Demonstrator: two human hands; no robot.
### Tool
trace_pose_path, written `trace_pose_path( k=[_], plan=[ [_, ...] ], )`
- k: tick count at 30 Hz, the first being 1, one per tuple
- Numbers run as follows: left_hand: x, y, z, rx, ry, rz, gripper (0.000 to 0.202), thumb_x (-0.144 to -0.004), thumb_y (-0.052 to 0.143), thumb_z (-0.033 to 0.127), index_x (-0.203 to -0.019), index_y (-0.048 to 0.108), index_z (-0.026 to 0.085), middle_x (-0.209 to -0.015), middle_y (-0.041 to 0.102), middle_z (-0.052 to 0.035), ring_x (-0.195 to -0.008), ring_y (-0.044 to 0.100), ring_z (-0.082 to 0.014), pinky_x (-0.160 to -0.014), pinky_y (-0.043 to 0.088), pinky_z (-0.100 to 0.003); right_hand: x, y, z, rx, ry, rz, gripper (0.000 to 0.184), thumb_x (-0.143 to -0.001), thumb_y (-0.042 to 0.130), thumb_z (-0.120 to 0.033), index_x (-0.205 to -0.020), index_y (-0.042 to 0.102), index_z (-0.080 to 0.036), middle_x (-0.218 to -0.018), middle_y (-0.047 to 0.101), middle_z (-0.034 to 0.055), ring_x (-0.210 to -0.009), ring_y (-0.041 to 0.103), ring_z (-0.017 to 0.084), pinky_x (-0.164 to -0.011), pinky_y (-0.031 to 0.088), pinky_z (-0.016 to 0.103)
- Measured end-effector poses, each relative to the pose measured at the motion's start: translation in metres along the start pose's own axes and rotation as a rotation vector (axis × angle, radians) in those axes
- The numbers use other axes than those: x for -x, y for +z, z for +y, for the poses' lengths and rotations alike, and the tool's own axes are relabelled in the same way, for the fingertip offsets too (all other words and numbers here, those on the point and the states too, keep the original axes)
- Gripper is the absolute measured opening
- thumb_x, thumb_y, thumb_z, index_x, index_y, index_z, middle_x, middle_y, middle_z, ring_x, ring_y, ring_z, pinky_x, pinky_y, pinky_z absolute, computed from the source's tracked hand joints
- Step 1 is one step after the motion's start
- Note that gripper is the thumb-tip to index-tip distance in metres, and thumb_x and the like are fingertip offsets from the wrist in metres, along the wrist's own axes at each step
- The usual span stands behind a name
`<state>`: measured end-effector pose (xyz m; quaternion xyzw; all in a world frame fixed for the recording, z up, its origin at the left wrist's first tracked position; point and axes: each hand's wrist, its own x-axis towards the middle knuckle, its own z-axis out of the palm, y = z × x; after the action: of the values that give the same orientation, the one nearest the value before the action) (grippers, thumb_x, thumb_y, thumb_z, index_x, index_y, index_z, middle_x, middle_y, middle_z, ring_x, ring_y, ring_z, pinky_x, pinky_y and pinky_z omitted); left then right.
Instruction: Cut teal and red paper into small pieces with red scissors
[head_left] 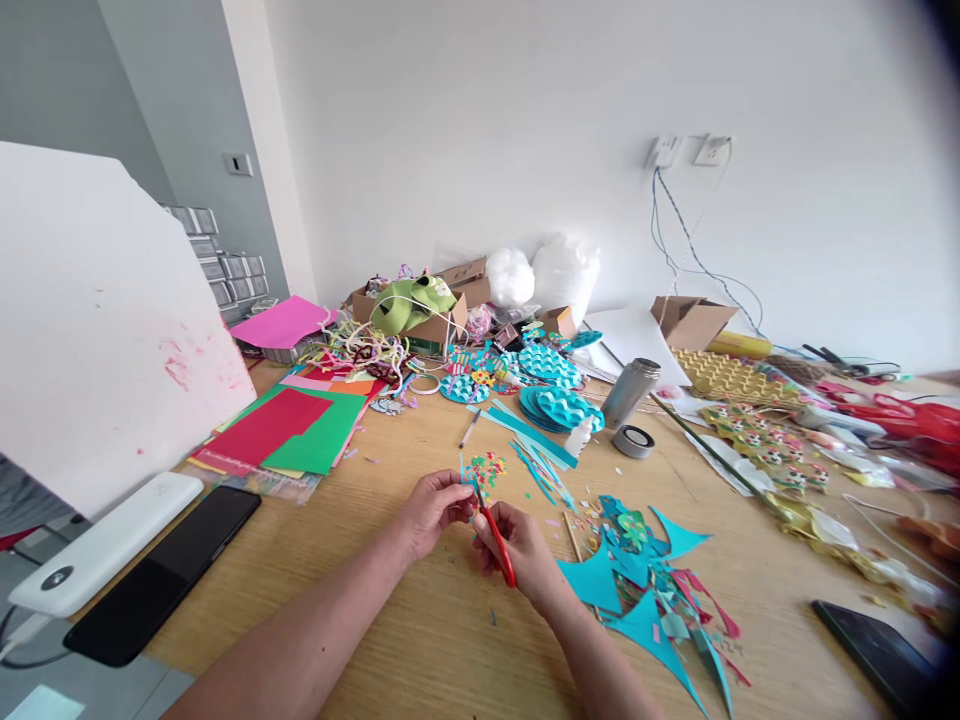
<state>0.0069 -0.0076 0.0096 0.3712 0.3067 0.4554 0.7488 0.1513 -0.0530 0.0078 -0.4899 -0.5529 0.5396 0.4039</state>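
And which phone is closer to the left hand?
The phone beside the white power bank. The other phone lies way over past the right hand, which holds the scissors.

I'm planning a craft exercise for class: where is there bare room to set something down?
Bare tabletop shows between the left phone and left hand, and between the cyan scraps and right phone. The far side, heaped with craft materials, is crowded.

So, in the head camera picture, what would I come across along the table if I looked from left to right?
White power bank → green sheet → left hand → red-handled scissors → small white bottle → metal flask → dark phone at the right.
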Motion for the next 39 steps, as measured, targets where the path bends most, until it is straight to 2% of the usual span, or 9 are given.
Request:
trace_pose_path(
  k=[10,39],
  plan=[
    [0.0007,0.0004,0.0006,0.018,0.001,-0.003,0.017,-0.062,0.072,0.023,-0.072,0.063,0.012,-0.067,0.064,-0.0024,-0.058,0.055,-0.0091,-0.058,0.042,-0.022,-0.0021,0.0002,0.0029,0.002,0.007,0.011,0.037,-0.071,0.061,-0.051,-0.066,0.043,-0.02,-0.048,0.055,-0.0052,-0.034,0.048,0.009,-0.034,0.032,0.018],
    [0.0009,0.0005,0.0003,0.021,-0.026,-0.001,0.013,-0.063,0.07,0.02,-0.071,0.064,0.011,-0.066,0.064,-0.0033,-0.057,0.055,-0.0098,-0.057,0.041,-0.022,-0.0023,0.0012,0.0025,0.003,0.051,0.017,0.039,-0.069,0.063,-0.05,-0.065,0.039,-0.02,-0.047,0.054,-0.0055,-0.032,0.049,0.009,-0.031,0.03,0.018]
  ],
)
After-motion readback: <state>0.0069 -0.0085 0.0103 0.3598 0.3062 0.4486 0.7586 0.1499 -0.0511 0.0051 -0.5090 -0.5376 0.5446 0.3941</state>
